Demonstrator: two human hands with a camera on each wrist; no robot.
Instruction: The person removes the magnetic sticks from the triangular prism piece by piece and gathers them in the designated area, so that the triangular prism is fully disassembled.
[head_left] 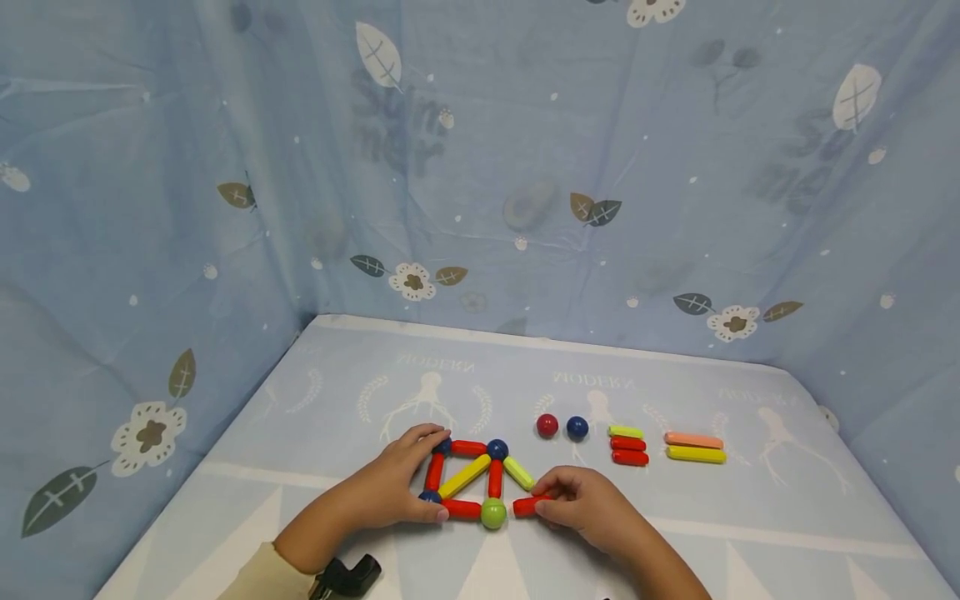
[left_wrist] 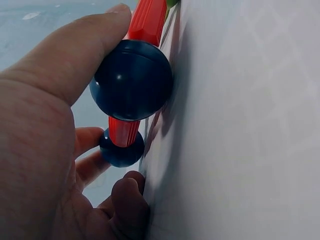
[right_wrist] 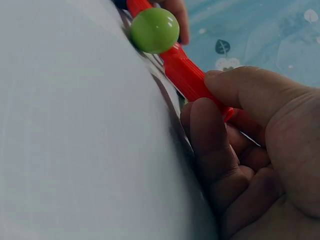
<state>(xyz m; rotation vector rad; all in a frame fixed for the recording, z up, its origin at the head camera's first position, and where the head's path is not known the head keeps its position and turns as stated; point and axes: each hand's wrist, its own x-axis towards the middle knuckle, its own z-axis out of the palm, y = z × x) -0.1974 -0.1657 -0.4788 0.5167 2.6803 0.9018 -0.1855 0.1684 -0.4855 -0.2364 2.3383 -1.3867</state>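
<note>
- A beige sleeve (head_left: pixel 266 575) and black wrist device (head_left: pixel 352 575) sit nearest, on the near left side of the green ball (head_left: pixel 493 513).
- The left hand (head_left: pixel 382 492) lies left of the green ball, its fingers clamped on the left side of the rod-and-ball frame: thumb by the near-left blue ball (head_left: pixel 430 497), fingertips at the far-left blue ball (head_left: pixel 443 447).
- The frame, with the green ball as its near-right corner, has red rods (head_left: pixel 462 509) as sides and a yellow diagonal rod (head_left: pixel 465 477).
- From the far-right blue ball (head_left: pixel 497 450), beyond the green ball, a lime rod (head_left: pixel 519 472) slants right.
- The right hand (head_left: pixel 588 508), right of the green ball, has its fingers clamped on a short red rod (head_left: pixel 528 506), whose tip points at that ball from just beside it.
- Beyond and right of the green ball lie a red ball (head_left: pixel 547 426) and a loose blue ball (head_left: pixel 577 427).
- Farther right on the counter (head_left: pixel 675 508) are a short lime stick (head_left: pixel 626 432), two red sticks (head_left: pixel 630 457), an orange stick (head_left: pixel 693 439) and a yellow stick (head_left: pixel 696 454).
</note>
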